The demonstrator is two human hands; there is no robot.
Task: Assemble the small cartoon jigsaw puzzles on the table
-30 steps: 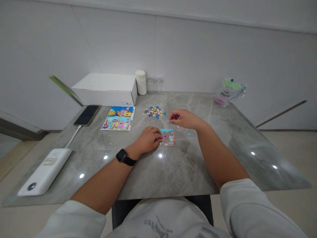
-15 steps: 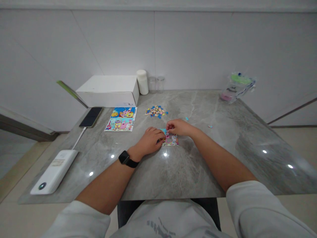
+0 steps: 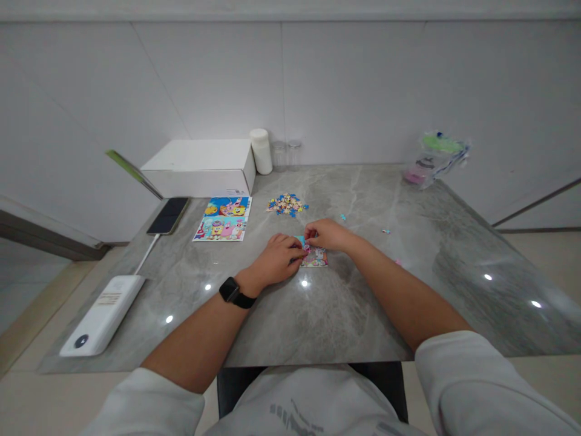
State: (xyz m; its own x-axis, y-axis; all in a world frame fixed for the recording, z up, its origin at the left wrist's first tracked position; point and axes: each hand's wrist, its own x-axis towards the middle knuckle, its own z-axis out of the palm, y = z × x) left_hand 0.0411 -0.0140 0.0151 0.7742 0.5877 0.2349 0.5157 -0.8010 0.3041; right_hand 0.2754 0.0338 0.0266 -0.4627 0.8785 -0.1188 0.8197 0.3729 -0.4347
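Observation:
A partly joined jigsaw puzzle (image 3: 318,258) with a colourful cartoon print lies flat on the table in front of me. My left hand (image 3: 282,257), with a black watch on its wrist, rests over the puzzle's left side, fingers stretched out and tips touching it. At the puzzle's upper edge my right hand (image 3: 325,234) has thumb and forefinger pinched on a jigsaw piece, mostly hidden by the fingers. Beyond both hands is a pile of loose jigsaw pieces (image 3: 288,204). A light-blue piece (image 3: 343,217) and another small piece (image 3: 385,231) lie apart to the right.
A printed cartoon picture sheet (image 3: 222,219) lies at left, before a white box (image 3: 200,169). A white bottle (image 3: 261,151) and two clear glasses (image 3: 287,156) stand by the wall. A phone (image 3: 168,215) is cabled to a white power bank (image 3: 103,315). A plastic bag (image 3: 436,160) sits back right.
My left fingers have shifted slightly right, further over the puzzle. My right hand stays pinched at its upper edge. A small pink piece now shows beside my right forearm.

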